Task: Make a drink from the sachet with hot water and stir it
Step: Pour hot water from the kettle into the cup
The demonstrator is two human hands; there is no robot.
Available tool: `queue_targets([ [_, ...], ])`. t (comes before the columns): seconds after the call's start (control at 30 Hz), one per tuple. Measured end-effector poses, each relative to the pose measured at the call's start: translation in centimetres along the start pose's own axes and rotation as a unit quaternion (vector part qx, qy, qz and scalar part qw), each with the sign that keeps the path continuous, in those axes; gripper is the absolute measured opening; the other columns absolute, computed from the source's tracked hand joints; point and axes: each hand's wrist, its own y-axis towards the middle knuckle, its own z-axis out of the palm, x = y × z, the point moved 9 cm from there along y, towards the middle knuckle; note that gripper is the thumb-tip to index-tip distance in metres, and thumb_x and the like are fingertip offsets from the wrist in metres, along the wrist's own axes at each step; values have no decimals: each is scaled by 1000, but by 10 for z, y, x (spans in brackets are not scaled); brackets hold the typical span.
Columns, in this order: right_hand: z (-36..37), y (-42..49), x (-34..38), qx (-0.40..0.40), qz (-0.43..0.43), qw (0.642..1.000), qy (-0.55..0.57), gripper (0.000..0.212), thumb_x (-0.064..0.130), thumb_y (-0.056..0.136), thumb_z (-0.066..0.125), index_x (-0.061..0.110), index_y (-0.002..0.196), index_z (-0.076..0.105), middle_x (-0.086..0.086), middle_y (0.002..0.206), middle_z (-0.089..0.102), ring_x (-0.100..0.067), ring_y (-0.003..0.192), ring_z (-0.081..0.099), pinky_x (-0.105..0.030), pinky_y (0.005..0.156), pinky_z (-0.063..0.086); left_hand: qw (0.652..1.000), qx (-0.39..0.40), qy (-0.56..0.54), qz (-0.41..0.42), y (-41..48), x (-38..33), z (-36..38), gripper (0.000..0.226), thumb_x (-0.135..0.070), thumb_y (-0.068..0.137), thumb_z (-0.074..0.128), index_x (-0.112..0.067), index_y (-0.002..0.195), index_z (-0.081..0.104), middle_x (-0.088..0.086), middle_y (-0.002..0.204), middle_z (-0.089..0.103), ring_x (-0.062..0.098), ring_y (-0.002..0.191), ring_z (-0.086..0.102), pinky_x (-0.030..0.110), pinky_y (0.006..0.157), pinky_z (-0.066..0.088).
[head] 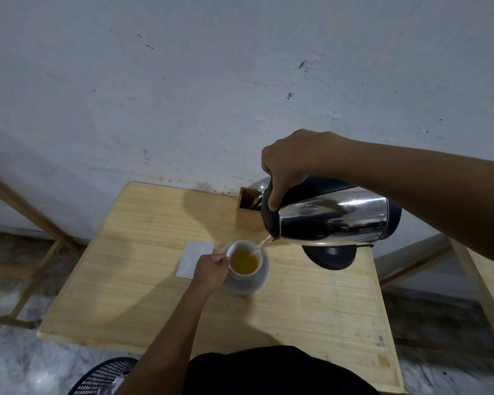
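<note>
A white cup [238,274] stands on a white saucer [258,284] in the middle of the wooden table [311,306]. Amber liquid fills the cup. My left hand [210,269] grips the cup's handle side. My right hand [288,163] holds a steel kettle [334,218] by its black handle, tipped almost level above and to the right of the cup. A thin stream of water runs from the spout into the cup. A white sachet [193,258] lies flat just left of the cup, partly under my left hand.
The black kettle base [330,256] sits right of the saucer. A small wooden box [247,210] with metal utensils stands at the back by the wall. A black mesh basket [104,376] is at the lower left, on the floor.
</note>
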Motion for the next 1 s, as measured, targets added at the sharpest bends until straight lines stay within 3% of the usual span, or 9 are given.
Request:
queue_targets([
  [0.17, -4, 1, 5, 6, -6, 1000, -17, 60, 73, 57, 76, 20, 73, 53, 2, 69, 65, -18, 66, 62, -32, 64, 48, 1000, 5, 0, 4, 0, -1, 2, 29, -18, 94, 51, -5, 110, 70, 15, 88, 70, 31, 86, 67, 46, 83, 57],
  [0.27, -7, 2, 9, 8, -4, 1000, -24, 59, 71, 59, 77, 20, 71, 49, 2, 68, 62, -19, 68, 62, -34, 69, 51, 1000, 6, -11, -4, 0, 2, 2, 29, -20, 94, 51, -6, 111, 70, 10, 85, 68, 27, 84, 65, 39, 79, 56],
  [0.37, -8, 3, 11, 13, -2, 999, -31, 58, 71, 59, 77, 20, 75, 52, 3, 68, 63, -17, 65, 60, -31, 63, 46, 1000, 7, -19, -2, 0, 2, 1, 28, -20, 94, 51, -7, 106, 72, 8, 79, 67, 27, 80, 65, 42, 78, 56],
  [0.53, -11, 5, 16, 11, -4, 999, -41, 58, 69, 58, 78, 20, 73, 51, 4, 65, 60, -16, 61, 57, -29, 59, 44, 999, 4, -31, 7, 1, 2, 0, 29, -20, 93, 54, -5, 112, 70, 17, 94, 71, 32, 90, 66, 52, 82, 56],
  [0.7, -12, 9, 25, 15, -13, 998, -58, 58, 69, 59, 78, 21, 72, 49, 4, 68, 60, -14, 62, 56, -28, 54, 40, 999, 6, -25, 23, 0, 1, 0, 29, -21, 93, 53, -6, 111, 70, 16, 87, 70, 27, 80, 64, 46, 78, 55],
  [1.0, -10, 15, 38, 16, -23, 995, -91, 58, 70, 60, 77, 19, 72, 51, 5, 70, 61, -13, 60, 56, -27, 50, 36, 999, 10, -18, 31, 0, -1, 0, 31, -22, 94, 50, -7, 114, 69, 19, 96, 73, 31, 85, 66, 44, 77, 54],
])
